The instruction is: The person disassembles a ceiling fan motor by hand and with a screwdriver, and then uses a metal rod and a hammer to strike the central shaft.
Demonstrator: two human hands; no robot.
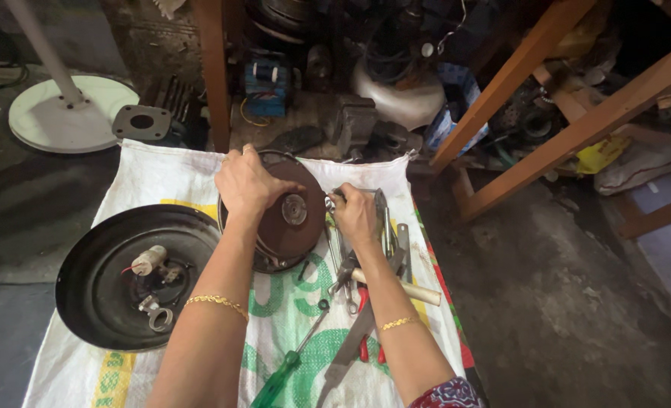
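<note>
White woven sack [162, 177] with green and yellow print spread flat, carrying all the work.

Black round cover pan [94, 279] at 9 o'clock on the sack, open side up. Small grey capacitor [149, 260] with red and white leads inside it, plus metal ring clamps [156, 315] just below.

Brown round motor body [294, 223] at 12 o'clock on the sack, touching the pan's right rim. Hub with shaft hole [295, 209] faces up.

Left hand [246, 185] palm down on the motor's upper left, fingers curled over the rim at 11 o'clock. Grip pressed onto the housing. Gold bracelet on that forearm.

Right hand [355, 214] just beside the motor at 3 o'clock, grip closed around a thin metal tool [332, 202] whose tip sits at the motor's right edge. Can't tell the tool type; hand covers most of it.

Tool pile under and beside the right forearm, 4 o'clock from the motor: hammer with pale wooden handle [407, 289], red-handled pliers [363, 344], flat spanners [391, 227].

Green-handled screwdriver [279, 381] at 6 o'clock, shaft pointing up toward the motor.

Beyond the sack at 12 o'clock: dark clutter of motor parts, blue component [266, 83]. White round fan base [71, 113] on the floor at 10 o'clock. Wooden frame legs [570, 128] at 2 o'clock.
</note>
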